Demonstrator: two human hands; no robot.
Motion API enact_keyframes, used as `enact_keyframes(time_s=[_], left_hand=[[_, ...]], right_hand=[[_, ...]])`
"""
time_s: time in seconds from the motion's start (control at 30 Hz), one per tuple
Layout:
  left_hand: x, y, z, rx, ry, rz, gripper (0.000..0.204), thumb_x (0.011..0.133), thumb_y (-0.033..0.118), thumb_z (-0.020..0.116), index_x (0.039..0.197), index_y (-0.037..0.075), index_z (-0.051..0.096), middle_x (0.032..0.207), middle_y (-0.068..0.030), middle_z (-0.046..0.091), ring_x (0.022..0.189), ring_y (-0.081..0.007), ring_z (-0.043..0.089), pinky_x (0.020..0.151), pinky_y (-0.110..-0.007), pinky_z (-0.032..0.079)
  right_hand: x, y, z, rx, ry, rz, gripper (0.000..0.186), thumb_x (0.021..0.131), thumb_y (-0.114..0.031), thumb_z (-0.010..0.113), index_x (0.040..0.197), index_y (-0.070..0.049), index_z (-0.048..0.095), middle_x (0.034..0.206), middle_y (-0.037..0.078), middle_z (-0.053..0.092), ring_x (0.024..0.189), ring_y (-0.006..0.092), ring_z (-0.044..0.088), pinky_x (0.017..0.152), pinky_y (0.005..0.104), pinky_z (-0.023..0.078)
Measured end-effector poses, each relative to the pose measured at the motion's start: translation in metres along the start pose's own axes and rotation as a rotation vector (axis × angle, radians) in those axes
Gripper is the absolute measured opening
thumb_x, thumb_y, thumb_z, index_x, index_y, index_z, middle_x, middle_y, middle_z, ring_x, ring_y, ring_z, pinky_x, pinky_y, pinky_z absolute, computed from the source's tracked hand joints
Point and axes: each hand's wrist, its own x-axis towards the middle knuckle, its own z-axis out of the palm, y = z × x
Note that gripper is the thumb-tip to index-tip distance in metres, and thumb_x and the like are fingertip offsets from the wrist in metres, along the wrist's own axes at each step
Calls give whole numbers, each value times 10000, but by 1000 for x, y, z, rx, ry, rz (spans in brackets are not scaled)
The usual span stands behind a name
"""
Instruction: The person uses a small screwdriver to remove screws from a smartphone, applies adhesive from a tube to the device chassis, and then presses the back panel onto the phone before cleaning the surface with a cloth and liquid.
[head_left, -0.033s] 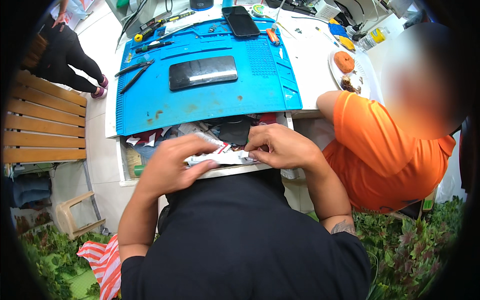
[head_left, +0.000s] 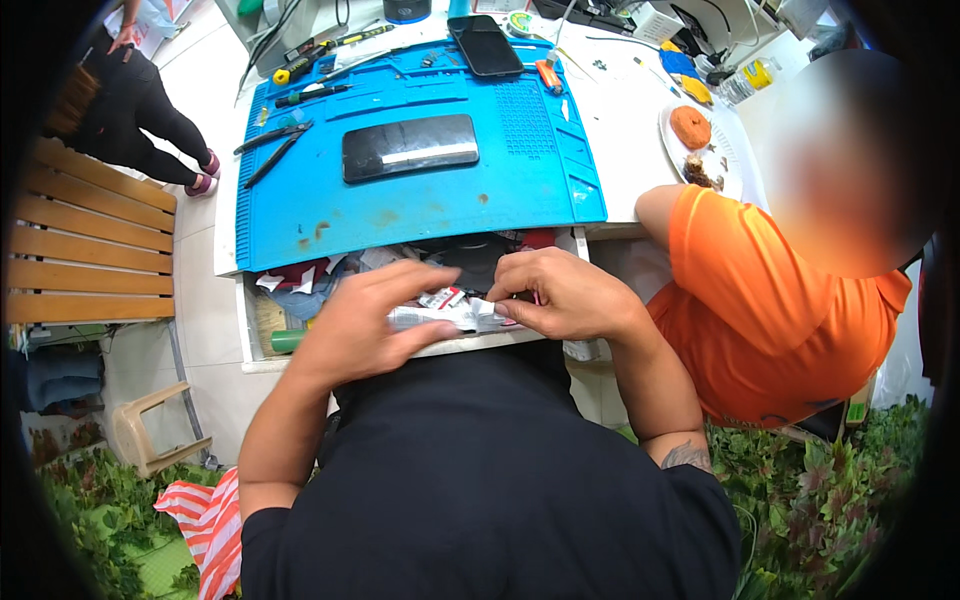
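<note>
Over an open drawer (head_left: pixel 250 335) at the desk's front edge, my right hand (head_left: pixel 565 295) pinches the end of a long white wrapper (head_left: pixel 440 316) between thumb and fingertips. What the wrapper contains, if anything, does not show. My left hand (head_left: pixel 375 318) hovers over its other end, thumb and fingers spread apart, not gripping it. Below both hands the drawer is packed with crumpled papers, a dark pouch (head_left: pixel 470 262), red scraps and a green cylinder (head_left: pixel 287 341). On the blue repair mat (head_left: pixel 400 220) above lies a black smartphone (head_left: pixel 411 148), screen up.
Pliers (head_left: pixel 275 140), tweezers (head_left: pixel 272 162) and screwdrivers lie at the mat's left. A second phone (head_left: pixel 486 46) and an orange lighter (head_left: pixel 548 77) sit at the back. To the right are a plate with food (head_left: pixel 725 130) and a seated person in orange (head_left: pixel 770 310). Someone stands far left.
My left hand's fingers have spread wider and come away from the wrapper. The right hand keeps its pinch in nearly the same place. The view has shifted slightly.
</note>
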Motion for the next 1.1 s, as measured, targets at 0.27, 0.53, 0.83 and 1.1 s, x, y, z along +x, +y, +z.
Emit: enact_keyframes(time_s=[0.27,0.53,0.83,1.1], left_hand=[[24,-20,14,-100,-125,-288,192,1033,167,795,1094,-10,835,947,-185,806,840,-316,779,786,-426,593],[28,-39,-15,-203,-221,-497,335,1149,283,692,1071,-19,813,821,-50,759,763,-105,633,715,-317,528],[33,-35,-4,-191,-305,-319,291,1152,262,697,1147,-12,797,886,-77,780,799,-114,653,742,-336,551],[19,-29,-9,-124,-304,-250,194,1028,199,837,1055,7,839,924,-121,780,802,-242,717,746,-363,554]], right_hand=[[13,3,18,462,247,140,444,949,-294,919,1205,45,788,969,114,763,822,166,700,734,339,572],[20,25,29,651,402,231,252,1089,-164,782,920,22,778,746,-29,688,639,42,564,608,231,476],[24,-6,47,406,486,145,356,964,-242,916,1192,11,811,968,123,810,856,205,758,801,345,598],[11,0,46,504,588,139,137,1031,-88,816,1068,42,836,927,135,833,783,134,730,711,303,567]])
